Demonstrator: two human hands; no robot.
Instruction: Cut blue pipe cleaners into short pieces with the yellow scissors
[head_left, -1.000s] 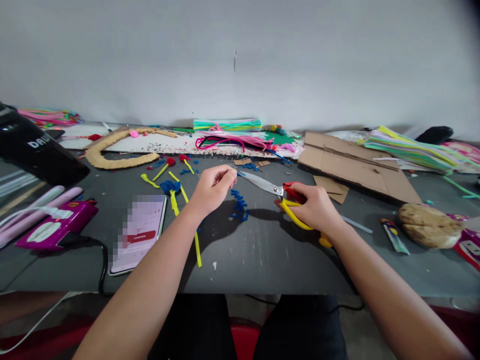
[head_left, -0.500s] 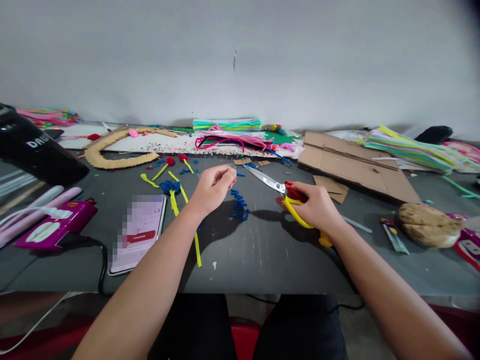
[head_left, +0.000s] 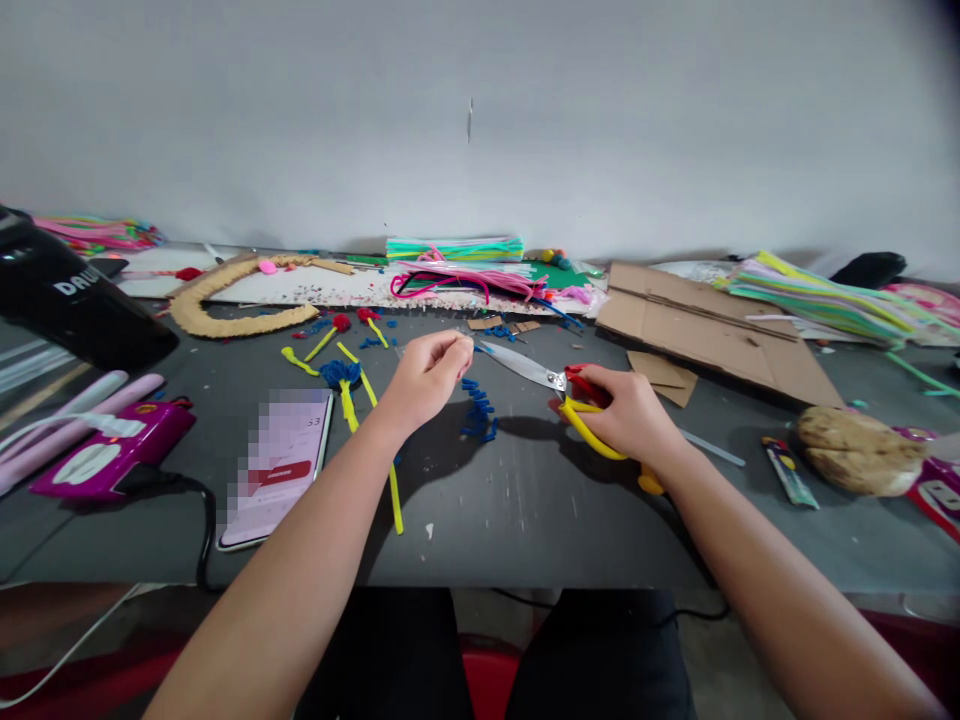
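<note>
Soft, even light from above: pale grey wall [head_left: 300,120] bright, dark grey table [head_left: 510,520] dimmer. Diffuse shadows lie under the left hand [head_left: 424,375] and right hand [head_left: 630,410]. Focus is sharp; edges bow outward, and the top right corner is dark.

— What moved?
— The scissors [head_left: 525,365]: half a second ago their tip had swung toward the bench's far edge; now it is back near the left hand [head_left: 424,378].
— And the right hand [head_left: 634,415]?
— Shifted slightly with them, it seems.
</note>
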